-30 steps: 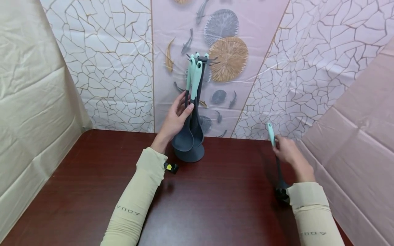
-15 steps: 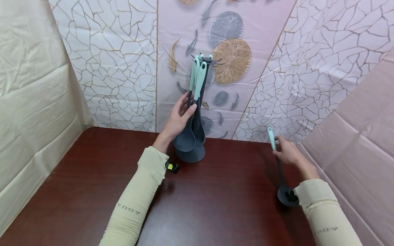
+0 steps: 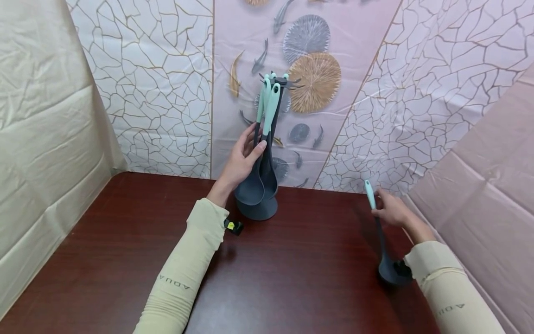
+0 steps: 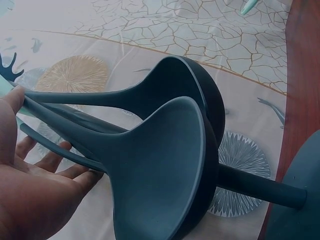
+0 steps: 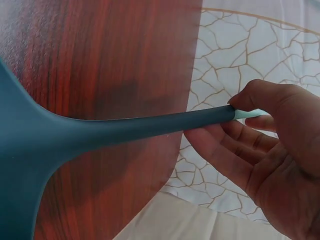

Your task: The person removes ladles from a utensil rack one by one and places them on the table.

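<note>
A dark grey utensil stand (image 3: 256, 211) with several hooks at its top holds ladles (image 3: 250, 188) with mint-green handles, hanging bowl-down. My left hand (image 3: 239, 162) grips their shafts, thumb in front and fingers reaching behind. Up close in the left wrist view, the front ladle (image 4: 155, 165) partly covers a second one. On the right, my right hand (image 3: 394, 208) pinches another ladle (image 3: 371, 197) where mint handle meets dark shaft. This ladle leans, its bowl low over the table toward me; whether it touches the wood cannot be told. The right wrist camera partly covers that bowl.
The dark red-brown table (image 3: 283, 273) extends between both arms. A patterned cloth backdrop (image 3: 167, 93) rises behind its far edge. Beige cloth (image 3: 46, 139) walls the left side, and pale pink cloth (image 3: 492, 195) stands close beside the right arm.
My right hand has shifted slightly down and to the right with its ladle, whose bowl has come nearer to me. The left hand keeps its grip on the hanging ladles.
</note>
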The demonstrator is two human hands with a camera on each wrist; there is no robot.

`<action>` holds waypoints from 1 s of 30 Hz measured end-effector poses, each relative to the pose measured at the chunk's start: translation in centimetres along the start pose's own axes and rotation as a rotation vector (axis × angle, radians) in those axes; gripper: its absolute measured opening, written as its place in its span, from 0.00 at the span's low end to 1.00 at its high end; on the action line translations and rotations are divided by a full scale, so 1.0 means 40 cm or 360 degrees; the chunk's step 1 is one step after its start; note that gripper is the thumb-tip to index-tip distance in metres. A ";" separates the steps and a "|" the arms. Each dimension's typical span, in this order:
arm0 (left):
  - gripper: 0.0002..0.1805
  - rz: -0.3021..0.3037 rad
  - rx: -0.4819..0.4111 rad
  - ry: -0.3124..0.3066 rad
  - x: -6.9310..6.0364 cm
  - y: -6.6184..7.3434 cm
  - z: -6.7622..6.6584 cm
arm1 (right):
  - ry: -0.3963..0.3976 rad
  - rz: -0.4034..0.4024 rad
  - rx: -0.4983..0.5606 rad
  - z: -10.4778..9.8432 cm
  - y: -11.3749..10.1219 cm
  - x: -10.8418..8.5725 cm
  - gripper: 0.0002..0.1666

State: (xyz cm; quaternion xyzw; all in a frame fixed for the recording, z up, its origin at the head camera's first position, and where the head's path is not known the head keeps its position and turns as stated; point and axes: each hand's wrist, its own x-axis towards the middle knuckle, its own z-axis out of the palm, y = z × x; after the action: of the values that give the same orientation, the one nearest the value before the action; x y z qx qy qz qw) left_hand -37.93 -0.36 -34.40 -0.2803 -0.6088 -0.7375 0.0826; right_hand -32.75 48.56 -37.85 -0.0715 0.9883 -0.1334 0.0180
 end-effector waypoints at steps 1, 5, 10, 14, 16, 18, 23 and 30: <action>0.36 -0.0004 0.0004 0.0005 -0.005 0.009 0.000 | -0.0003 0.0000 0.0002 0.002 0.001 0.002 0.29; 0.36 -0.0017 0.0013 0.0019 -0.020 0.037 0.002 | -0.0009 -0.0016 -0.0023 0.007 0.006 0.002 0.31; 0.36 -0.0018 0.0012 0.0007 -0.019 0.037 0.004 | -0.0077 0.0020 -0.0061 0.009 0.016 -0.004 0.35; 0.36 -0.0018 0.0012 0.0021 -0.020 0.033 0.004 | -0.0128 0.0017 -0.0072 0.011 0.023 -0.008 0.37; 0.36 -0.0020 0.0021 0.0024 -0.019 0.033 0.003 | -0.0152 0.0004 -0.0074 0.014 0.027 -0.006 0.35; 0.36 -0.0019 0.0027 0.0020 -0.018 0.034 0.003 | -0.0181 0.0012 -0.0072 0.017 0.030 -0.007 0.32; 0.36 -0.0014 0.0022 0.0011 -0.015 0.036 0.007 | -0.0241 0.0041 -0.0091 0.028 0.039 -0.021 0.31; 0.36 -0.0028 0.0037 0.0005 -0.015 0.037 0.011 | -0.0386 0.0178 -0.0051 0.046 0.054 -0.032 0.35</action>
State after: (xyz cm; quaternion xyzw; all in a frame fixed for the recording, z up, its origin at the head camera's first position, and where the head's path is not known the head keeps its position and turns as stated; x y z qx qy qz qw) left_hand -36.58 -0.43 -33.40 -0.2729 -0.6195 -0.7316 0.0804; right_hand -31.66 50.33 -40.19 -0.0323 0.9833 -0.1069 0.1436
